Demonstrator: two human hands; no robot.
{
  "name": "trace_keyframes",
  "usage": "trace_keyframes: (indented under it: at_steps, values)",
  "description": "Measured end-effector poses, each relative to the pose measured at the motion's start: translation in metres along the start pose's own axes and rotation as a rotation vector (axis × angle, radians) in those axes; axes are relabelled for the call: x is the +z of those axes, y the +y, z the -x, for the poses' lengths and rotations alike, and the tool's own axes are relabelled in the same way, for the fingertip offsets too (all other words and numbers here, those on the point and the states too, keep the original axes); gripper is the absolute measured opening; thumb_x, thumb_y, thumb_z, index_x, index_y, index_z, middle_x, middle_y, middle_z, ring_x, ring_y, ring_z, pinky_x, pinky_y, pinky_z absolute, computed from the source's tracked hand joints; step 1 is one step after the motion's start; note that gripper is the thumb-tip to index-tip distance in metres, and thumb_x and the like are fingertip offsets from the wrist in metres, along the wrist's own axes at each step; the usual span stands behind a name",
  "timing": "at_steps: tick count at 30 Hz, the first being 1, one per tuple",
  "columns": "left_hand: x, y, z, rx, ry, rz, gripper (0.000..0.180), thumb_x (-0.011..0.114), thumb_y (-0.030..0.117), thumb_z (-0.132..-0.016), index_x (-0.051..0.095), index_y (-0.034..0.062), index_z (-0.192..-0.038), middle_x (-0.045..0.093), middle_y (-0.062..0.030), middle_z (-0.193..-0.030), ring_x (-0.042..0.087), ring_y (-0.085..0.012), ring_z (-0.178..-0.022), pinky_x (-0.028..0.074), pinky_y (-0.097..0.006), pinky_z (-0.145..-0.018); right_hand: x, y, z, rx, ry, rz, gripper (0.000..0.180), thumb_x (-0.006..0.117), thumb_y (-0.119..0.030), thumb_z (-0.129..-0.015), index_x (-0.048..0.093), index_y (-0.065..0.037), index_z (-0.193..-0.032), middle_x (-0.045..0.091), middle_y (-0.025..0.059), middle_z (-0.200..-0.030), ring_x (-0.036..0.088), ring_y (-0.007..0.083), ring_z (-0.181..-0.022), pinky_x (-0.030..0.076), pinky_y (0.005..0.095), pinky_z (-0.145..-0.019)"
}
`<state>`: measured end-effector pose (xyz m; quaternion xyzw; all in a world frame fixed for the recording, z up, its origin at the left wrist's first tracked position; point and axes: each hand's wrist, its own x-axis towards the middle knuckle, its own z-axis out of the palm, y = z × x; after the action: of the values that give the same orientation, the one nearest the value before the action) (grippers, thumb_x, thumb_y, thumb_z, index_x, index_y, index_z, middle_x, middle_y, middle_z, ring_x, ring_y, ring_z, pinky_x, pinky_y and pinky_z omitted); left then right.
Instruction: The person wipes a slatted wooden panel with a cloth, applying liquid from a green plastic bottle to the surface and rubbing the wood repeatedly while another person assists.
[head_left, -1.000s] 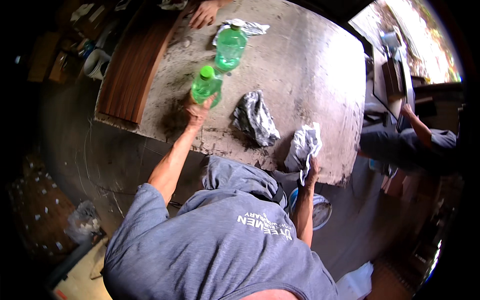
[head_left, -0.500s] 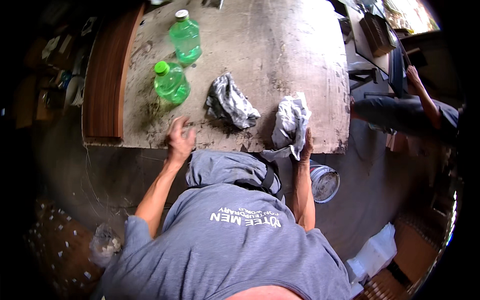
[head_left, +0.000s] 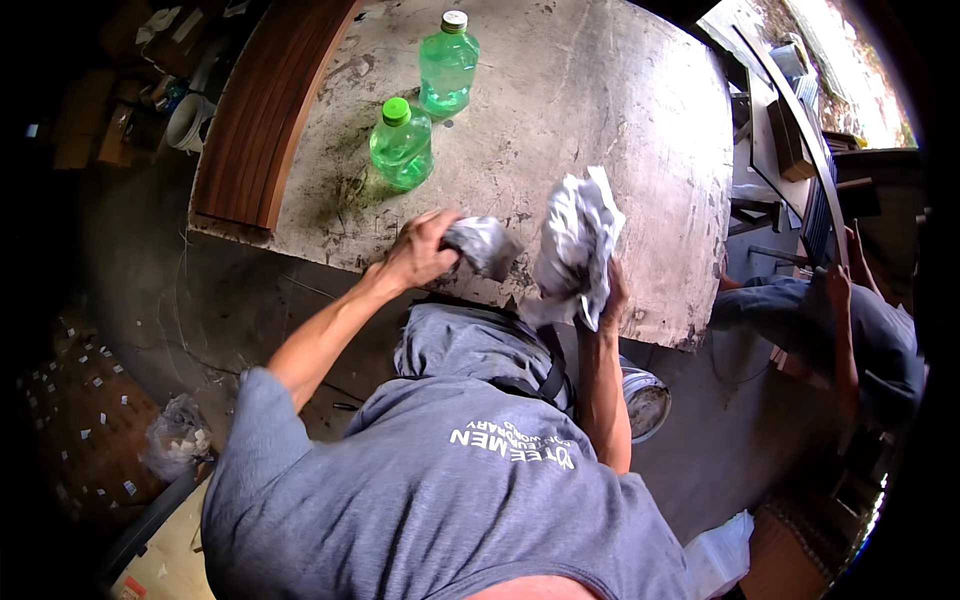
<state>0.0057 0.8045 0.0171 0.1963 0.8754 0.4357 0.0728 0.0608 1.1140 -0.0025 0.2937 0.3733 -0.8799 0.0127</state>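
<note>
Left hand (head_left: 418,252) is clenched around a grey crumpled rag (head_left: 484,245) at the table's (head_left: 600,110) near edge. Right hand (head_left: 608,295) grips a white rag (head_left: 575,240) from below, lifted off the tabletop. 2 green bottles (head_left: 402,145) stand apart, beyond both rags.

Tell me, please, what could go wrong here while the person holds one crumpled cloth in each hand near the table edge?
1. The left hand grips the grey cloth right at the table edge; if the grip loosens, it may fall to the floor.
2. The white cloth hangs loose from the right hand and may catch on the rough edge.
3. A wide left-arm sweep could topple the nearer green bottle.
</note>
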Motion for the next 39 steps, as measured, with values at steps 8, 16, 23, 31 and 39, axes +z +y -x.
trace_keyframes:
  at_steps: [8, 16, 23, 31, 39]
  values:
    - [-0.06, 0.008, 0.101, -0.538, 0.6, 0.951, 0.042, 0.059, 0.033, -0.093, 0.062, 0.0002, -0.119, 0.065, -0.007, -0.111, 0.062, -0.0171, -0.1, 0.048, -0.032, -0.091, 0.119, 0.056, 0.005, 0.138, -0.484, 0.706, 0.058, 0.06, -0.04, -0.093, 0.053, 0.003, -0.132, 0.062, 0.0175, -0.123, 0.058, 0.0287, -0.116, 0.043, 0.0411, -0.102]
    - [-0.038, 0.044, 0.067, -0.407, 0.437, 1.547, 0.058, 0.058, 0.045, -0.096, 0.048, 0.0073, -0.138, 0.06, -0.0067, -0.128, 0.058, -0.0192, -0.117, 0.045, -0.037, -0.102, 0.112, 0.016, 0.05, -0.025, -0.532, 0.676, 0.06, 0.062, -0.038, -0.094, 0.051, 0.005, -0.135, 0.059, 0.0177, -0.131, 0.055, 0.024, -0.121, 0.043, 0.035, -0.102]
    - [0.006, 0.08, 0.0, -0.383, 0.125, 1.421, 0.045, 0.053, 0.036, -0.101, 0.05, 0.006, -0.134, 0.06, -0.0051, -0.126, 0.059, -0.0158, -0.112, 0.048, -0.033, -0.097, 0.119, 0.004, 0.065, -0.143, -0.317, 0.65, 0.059, 0.074, -0.027, -0.087, 0.054, 0.004, -0.133, 0.064, 0.0163, -0.122, 0.059, 0.021, -0.112, 0.044, 0.0312, -0.098]
    - [0.023, 0.099, -0.028, -0.275, -0.163, 1.358, 0.04, 0.045, 0.034, -0.105, 0.057, 0.0033, -0.127, 0.064, -0.0034, -0.117, 0.06, -0.0116, -0.104, 0.047, -0.029, -0.091, 0.084, -0.008, 0.055, -0.459, -0.165, 0.534, 0.04, 0.076, -0.017, -0.085, 0.063, 0.0, -0.119, 0.067, 0.0085, -0.112, 0.061, 0.0162, -0.103, 0.049, 0.0307, -0.094]
    - [0.046, 0.102, -0.048, -0.409, -0.121, 1.595, 0.041, 0.044, 0.036, -0.104, 0.063, 0.0026, -0.115, 0.07, -0.0059, -0.105, 0.066, -0.0123, -0.089, 0.052, -0.025, -0.077, 0.07, -0.019, 0.057, -0.535, 0.055, 0.173, 0.025, 0.066, -0.007, -0.093, 0.066, 0.004, -0.115, 0.069, 0.0103, -0.11, 0.063, 0.0142, -0.101, 0.049, 0.0272, -0.093]
